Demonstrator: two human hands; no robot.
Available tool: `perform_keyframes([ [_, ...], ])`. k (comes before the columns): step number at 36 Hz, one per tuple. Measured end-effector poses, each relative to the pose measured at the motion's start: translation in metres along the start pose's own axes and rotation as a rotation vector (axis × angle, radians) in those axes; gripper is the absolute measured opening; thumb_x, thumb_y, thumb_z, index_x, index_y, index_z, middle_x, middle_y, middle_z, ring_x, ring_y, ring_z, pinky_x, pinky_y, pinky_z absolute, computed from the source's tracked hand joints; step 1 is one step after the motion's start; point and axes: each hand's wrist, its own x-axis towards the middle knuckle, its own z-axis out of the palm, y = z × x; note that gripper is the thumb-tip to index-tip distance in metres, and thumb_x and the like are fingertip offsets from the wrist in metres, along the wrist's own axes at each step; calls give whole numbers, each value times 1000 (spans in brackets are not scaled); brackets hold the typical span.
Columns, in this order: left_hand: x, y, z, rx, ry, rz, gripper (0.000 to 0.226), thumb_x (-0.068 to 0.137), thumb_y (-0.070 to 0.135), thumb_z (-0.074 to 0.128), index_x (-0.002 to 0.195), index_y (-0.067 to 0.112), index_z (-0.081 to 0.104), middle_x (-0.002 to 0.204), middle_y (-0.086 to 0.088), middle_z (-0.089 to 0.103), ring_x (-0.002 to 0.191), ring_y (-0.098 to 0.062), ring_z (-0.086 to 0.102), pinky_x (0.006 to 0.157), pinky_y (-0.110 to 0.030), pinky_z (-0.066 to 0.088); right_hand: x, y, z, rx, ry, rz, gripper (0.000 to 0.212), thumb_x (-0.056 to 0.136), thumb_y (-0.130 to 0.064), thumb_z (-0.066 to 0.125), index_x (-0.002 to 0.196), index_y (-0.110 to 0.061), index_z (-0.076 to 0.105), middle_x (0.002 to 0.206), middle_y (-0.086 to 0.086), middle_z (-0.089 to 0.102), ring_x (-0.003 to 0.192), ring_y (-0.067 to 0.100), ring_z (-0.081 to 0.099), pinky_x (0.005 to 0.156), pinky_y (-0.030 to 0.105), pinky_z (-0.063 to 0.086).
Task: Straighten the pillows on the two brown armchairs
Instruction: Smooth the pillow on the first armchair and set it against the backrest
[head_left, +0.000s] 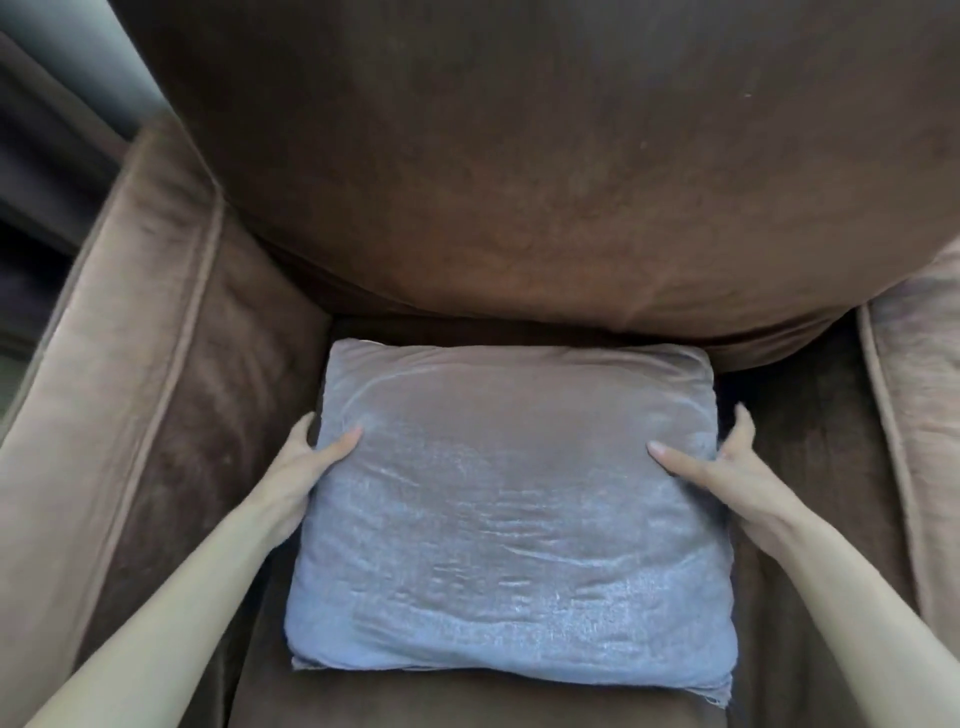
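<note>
A shiny grey-taupe velvet pillow (511, 514) lies in the middle of a brown armchair (545, 182), its far edge close to the big back cushion. My left hand (306, 460) grips the pillow's left side, thumb on top and fingers hidden behind the edge. My right hand (727, 467) holds the right side the same way, thumb pressed on the top face. The pillow's near edge reaches toward the front of the seat (467, 706).
The chair's left armrest (104, 395) and right armrest (914, 395) flank the seat closely. A dark window or curtain area (47, 156) shows beyond the left armrest. Narrow strips of seat lie on both sides of the pillow.
</note>
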Motion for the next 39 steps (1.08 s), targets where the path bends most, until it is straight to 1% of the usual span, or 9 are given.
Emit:
perform_keyframes([
  [3, -9, 10, -2, -14, -146, -102, 88, 58, 41, 90, 134, 10, 56, 122, -10, 71, 109, -28, 69, 86, -37, 54, -15, 8, 2, -3, -78, 99, 135, 52, -41, 101, 157, -29, 17, 134, 0, 59, 115, 23, 64, 98, 43, 54],
  [7, -25, 17, -3, 3, -240, -73, 101, 28, 40, 102, 116, 6, 68, 113, -12, 75, 103, -26, 72, 84, -35, 53, -32, 12, 4, 87, -85, 0, 69, 62, -15, 97, 119, -17, 58, 111, 8, 75, 86, 14, 77, 69, 26, 62],
  [10, -39, 21, -1, -26, -216, 27, 101, 30, 38, 101, 119, 7, 66, 115, -11, 75, 107, -26, 71, 87, -34, 53, -46, 8, -2, 187, -30, -79, 67, 60, -7, 92, 118, -17, 59, 100, 3, 77, 82, 11, 77, 59, 20, 59],
  [14, -61, 26, 4, -88, -192, 142, 97, 34, 36, 100, 122, 12, 65, 115, -9, 74, 106, -24, 71, 90, -36, 52, -63, 6, -7, 184, 13, -176, 91, 49, -13, 99, 130, -24, 58, 115, -3, 75, 99, 15, 75, 76, 31, 61],
  [18, -69, 45, 8, -121, -165, 265, 85, 48, 25, 95, 126, 15, 63, 119, -8, 73, 109, -24, 70, 94, -39, 51, -73, -14, -13, 218, 57, -295, 86, 59, 6, 90, 131, -26, 57, 118, -7, 75, 107, 13, 72, 87, 30, 61],
  [22, -64, 73, 17, -49, -94, 380, 61, 73, 20, 86, 128, 22, 61, 120, 0, 73, 111, -17, 69, 99, -39, 51, -66, -41, -18, 266, 132, -360, 83, 63, 8, 88, 132, -27, 59, 121, -5, 74, 110, 16, 71, 90, 36, 61],
  [28, -45, 90, 20, 78, -1, 451, 59, 69, 52, 80, 123, 35, 64, 122, 8, 71, 117, -17, 64, 106, -48, 47, -59, -66, -11, 304, 205, -451, 78, 69, 17, 81, 133, -20, 57, 124, -6, 69, 113, 13, 67, 83, 28, 57],
  [33, -47, 81, 17, -3, 34, 469, 26, 88, 17, 72, 114, 19, 71, 114, -3, 75, 112, -22, 68, 104, -51, 49, -62, -53, -6, 374, 233, -466, 71, 67, 19, 81, 121, -24, 63, 118, -3, 73, 106, 12, 71, 75, 21, 60],
  [39, -52, 79, 15, -185, 18, 490, 25, 84, 7, 69, 108, 16, 72, 111, -9, 75, 111, -26, 68, 98, -42, 50, -59, -48, -8, 450, 243, -509, 68, 64, 32, 69, 110, -18, 69, 106, -2, 78, 104, 22, 73, 78, 28, 62],
])
